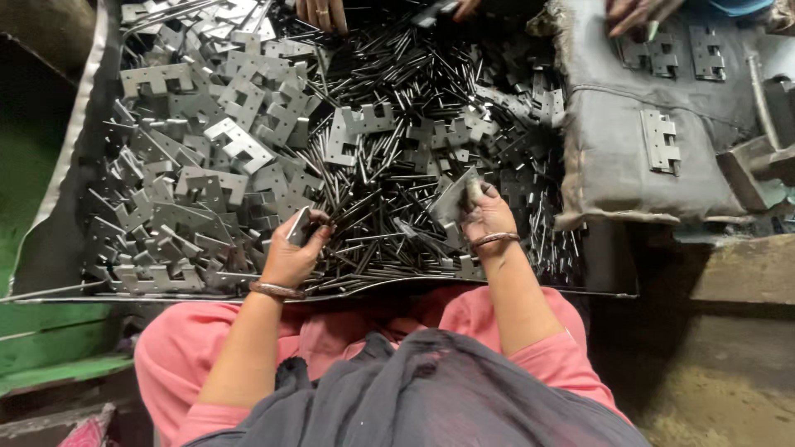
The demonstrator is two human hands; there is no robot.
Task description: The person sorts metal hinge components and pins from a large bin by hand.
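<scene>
My left hand [291,252] grips a small grey metal hinge leaf [300,225] at the near edge of a wide metal tray [50,240]. My right hand [487,215] holds another flat hinge leaf [454,199] upright over a heap of thin dark metal pins [389,178]. Loose notched hinge leaves [215,141] pile up on the tray's left half. Both wrists wear metal bangles.
A grey padded cloth [613,157] at the right carries assembled hinges [662,141]. Other people's hands [325,12] reach in from the far edge, another hand [633,15] at the top right. Green boards lie at the left, a dirty floor at the lower right.
</scene>
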